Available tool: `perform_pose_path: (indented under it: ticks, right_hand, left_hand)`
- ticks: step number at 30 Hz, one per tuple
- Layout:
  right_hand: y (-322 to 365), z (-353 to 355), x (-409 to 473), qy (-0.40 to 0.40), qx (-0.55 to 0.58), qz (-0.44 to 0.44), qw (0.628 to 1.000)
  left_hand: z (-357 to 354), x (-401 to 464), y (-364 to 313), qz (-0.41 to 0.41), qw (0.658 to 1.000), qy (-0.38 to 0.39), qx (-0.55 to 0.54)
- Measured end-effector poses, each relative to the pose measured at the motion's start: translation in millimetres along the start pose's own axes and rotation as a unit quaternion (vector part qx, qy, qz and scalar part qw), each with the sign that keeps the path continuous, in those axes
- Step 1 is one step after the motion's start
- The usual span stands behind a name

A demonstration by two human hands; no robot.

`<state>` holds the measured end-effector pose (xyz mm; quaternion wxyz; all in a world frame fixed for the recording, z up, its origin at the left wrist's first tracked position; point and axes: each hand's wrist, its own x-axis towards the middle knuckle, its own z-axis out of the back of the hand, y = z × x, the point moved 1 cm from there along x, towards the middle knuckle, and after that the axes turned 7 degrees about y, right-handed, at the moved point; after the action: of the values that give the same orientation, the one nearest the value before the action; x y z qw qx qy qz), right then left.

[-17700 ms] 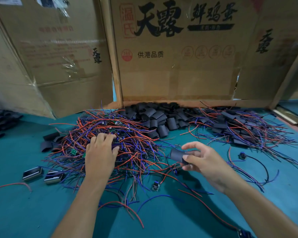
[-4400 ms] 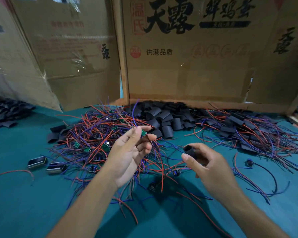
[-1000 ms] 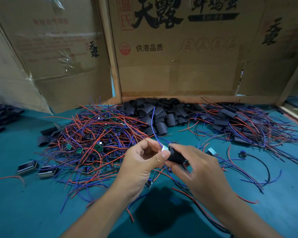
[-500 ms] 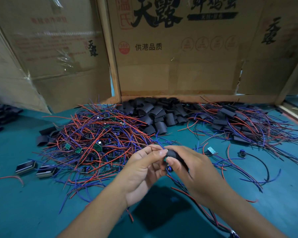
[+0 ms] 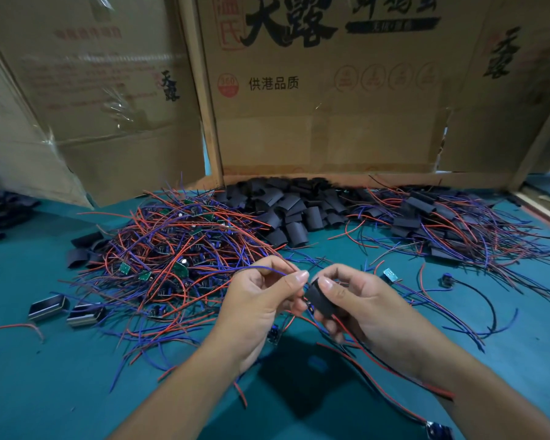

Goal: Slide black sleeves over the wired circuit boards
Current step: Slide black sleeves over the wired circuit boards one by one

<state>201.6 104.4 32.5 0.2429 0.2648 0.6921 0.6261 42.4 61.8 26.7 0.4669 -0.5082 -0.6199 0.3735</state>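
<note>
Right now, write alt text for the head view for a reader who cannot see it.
Two bare hands meet over a teal table: the right hand grips a black sleeve while the left hand pinches a blue wire at its opening. Behind lie a tangle of red and blue wired boards, a heap of black sleeves and cardboard boxes.

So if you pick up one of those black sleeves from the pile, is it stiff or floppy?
Probably soft and light: the black sleeves lie flattened and curved. The one the right hand pinches looks squeezed. Flattened, they seem unlikely to roll.
</note>
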Motion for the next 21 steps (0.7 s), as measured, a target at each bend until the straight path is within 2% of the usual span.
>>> perform_pose_path:
  ticks: [5,14,17,19,21]
  right_hand:
    - [3,-1,0,0.001,0.088,-0.007,0.996]
    - [3,-2,0,0.006,0.078,-0.008,0.997]
    - [4,-1,-2,0.011,0.059,-0.007,0.998]
    - [8,5,-2,-0.023,0.041,0.009,0.999]
    - [14,22,1,-0.083,0.025,0.040,0.995]
  left_hand:
    - [4,1,0,0.028,1.000,0.000,-0.003]
    - [5,2,3,0.047,0.999,0.014,0.016]
    - [3,2,5,0.052,0.999,0.013,-0.009]
    - [5,4,5,0.059,0.998,0.004,-0.021]
    - [10,7,4,0.057,0.998,-0.008,0.026]
